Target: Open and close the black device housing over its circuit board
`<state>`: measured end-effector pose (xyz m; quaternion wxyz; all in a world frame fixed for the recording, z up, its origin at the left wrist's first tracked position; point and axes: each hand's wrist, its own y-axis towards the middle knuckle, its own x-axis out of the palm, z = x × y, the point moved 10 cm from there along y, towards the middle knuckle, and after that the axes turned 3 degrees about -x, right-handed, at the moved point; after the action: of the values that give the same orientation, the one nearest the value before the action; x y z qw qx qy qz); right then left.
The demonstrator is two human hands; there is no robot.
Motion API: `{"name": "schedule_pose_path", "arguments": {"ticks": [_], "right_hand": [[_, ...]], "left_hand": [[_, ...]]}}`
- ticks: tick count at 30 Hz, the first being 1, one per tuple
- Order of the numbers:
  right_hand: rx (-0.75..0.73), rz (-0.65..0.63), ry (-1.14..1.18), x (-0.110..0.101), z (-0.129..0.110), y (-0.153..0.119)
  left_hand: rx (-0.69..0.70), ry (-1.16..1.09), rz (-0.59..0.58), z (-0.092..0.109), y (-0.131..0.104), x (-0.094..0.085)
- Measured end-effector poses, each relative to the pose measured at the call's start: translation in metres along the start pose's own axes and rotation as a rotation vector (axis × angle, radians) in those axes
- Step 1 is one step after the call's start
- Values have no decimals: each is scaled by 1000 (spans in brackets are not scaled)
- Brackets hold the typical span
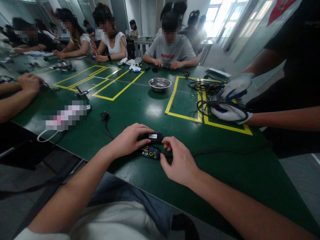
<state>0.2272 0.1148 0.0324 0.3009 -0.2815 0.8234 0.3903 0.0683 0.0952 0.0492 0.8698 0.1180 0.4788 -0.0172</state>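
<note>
While the left hand (132, 139) grips a black case (154, 137) at the frame's center, the right hand (178, 160) curls beside the circuit board (151, 152), its grip unclear.

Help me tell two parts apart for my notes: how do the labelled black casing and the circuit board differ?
The black casing shows a dark surface with a white label, while the circuit board shows bare components, including copper-coloured rings.

The black casing is in the left hand's grip; the circuit board is nearer the person, its end beside the right hand's thumb.

Both are small and oblong.
</note>
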Motion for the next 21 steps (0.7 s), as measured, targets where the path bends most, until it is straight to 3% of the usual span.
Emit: {"name": "schedule_pose_path", "arguments": {"ticks": [4,8,16,21], "right_hand": [[11,1,23,-3,-2,-1],[-9,-84,-23,5,-4,1],[-32,-127,-33,11,-3,1],[52,-50,-17,4,3,0]], "left_hand": [[31,-80,-18,9,-21,-11],[45,-117,-119,15,-32,-1],[58,-132,-116,15,-36,3],[-73,-110,33,-5,-21,-10]]}}
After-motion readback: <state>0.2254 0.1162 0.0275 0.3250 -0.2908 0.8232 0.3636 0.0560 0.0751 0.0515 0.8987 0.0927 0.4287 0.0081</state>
